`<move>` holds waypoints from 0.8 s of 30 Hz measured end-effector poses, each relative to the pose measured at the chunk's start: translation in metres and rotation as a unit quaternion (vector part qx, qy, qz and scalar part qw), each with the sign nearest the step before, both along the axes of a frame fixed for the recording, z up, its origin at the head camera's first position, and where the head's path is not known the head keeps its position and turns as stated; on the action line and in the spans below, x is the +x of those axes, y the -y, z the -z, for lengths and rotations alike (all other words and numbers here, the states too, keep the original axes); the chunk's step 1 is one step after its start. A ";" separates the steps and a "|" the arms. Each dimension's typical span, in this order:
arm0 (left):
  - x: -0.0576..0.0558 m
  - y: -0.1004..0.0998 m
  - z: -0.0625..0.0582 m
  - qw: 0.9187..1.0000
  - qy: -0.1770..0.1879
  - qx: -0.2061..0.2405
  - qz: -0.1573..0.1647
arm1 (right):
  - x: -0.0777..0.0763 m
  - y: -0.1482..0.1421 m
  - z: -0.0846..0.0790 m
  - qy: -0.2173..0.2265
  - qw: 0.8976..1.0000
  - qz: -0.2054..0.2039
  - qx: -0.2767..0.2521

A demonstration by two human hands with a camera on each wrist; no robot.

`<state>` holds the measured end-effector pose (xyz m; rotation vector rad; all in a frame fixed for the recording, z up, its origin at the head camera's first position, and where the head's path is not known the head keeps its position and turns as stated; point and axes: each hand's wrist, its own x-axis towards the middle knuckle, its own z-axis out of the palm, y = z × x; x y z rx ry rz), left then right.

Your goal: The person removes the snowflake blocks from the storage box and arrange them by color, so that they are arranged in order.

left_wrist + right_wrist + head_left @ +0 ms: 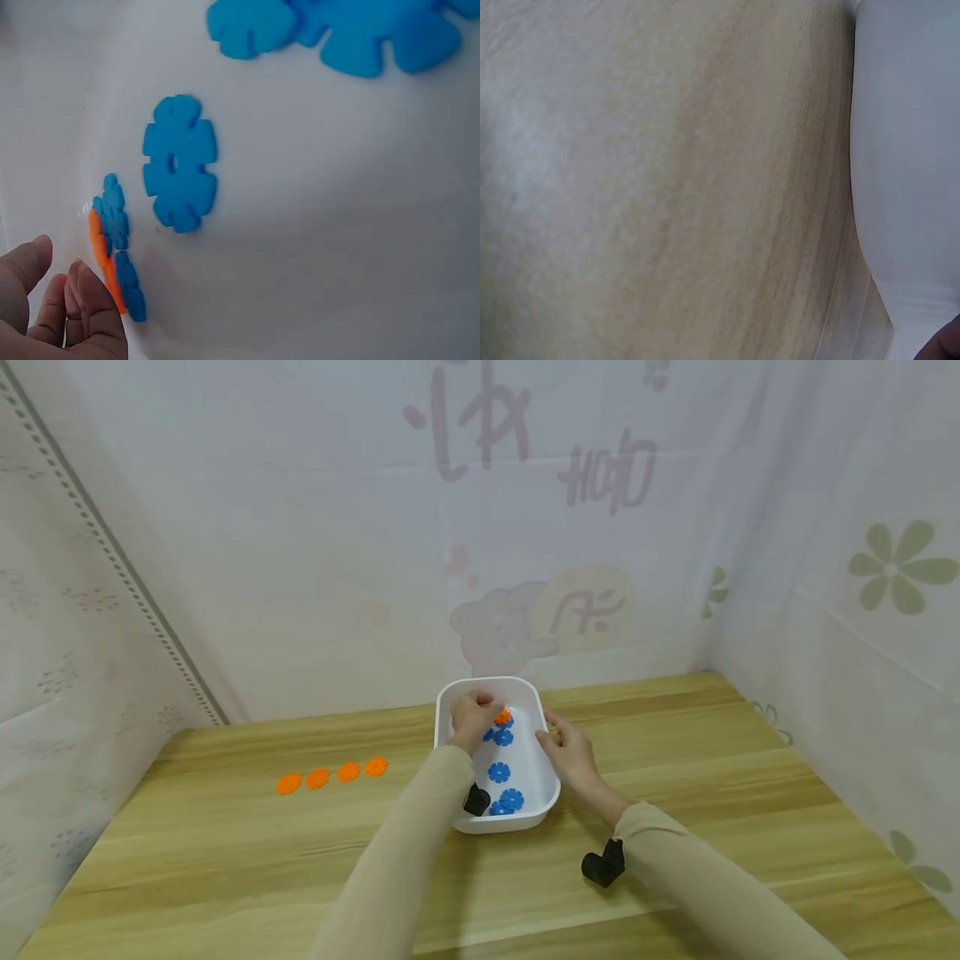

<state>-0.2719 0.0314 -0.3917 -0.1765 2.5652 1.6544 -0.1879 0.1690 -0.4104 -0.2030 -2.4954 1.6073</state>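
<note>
A white plastic tray [534, 785] holds several blue flower-shaped discs [498, 772] and an orange one [502, 717] near its far end. My left hand [472, 717] reaches inside, beside the orange disc. In the left wrist view, the left hand's thumb [26, 262] stands apart from the fingers, with nothing visible between them. Those fingers partly cover the orange disc [98, 238], which leans by blue discs. At the tray's right rim, my right hand [572, 756] holds the side wall with thumb and fingers. Only a fingertip shows in the right wrist view.
Several orange flower-shaped discs [348, 772] lie in a row on the wooden table [225, 860], left of the tray. Printed cloth [337, 568] hangs behind the table and along both sides. Black wrist mounts [604, 863] sit at the sleeves.
</note>
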 end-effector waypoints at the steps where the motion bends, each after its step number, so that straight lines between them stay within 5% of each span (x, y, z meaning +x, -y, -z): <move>1: 0.000 0.000 0.002 1.000 0.002 -0.002 -0.001 | 0.000 0.000 0.000 0.000 1.000 0.000 0.000; 10: -0.002 -0.003 0.014 0.999 -0.010 -0.045 -0.009 | 0.000 0.000 0.000 -0.006 1.000 0.002 0.002; 24: -0.001 -0.005 0.015 0.996 -0.012 -0.088 0.000 | -0.001 0.000 0.000 -0.007 1.000 0.000 0.003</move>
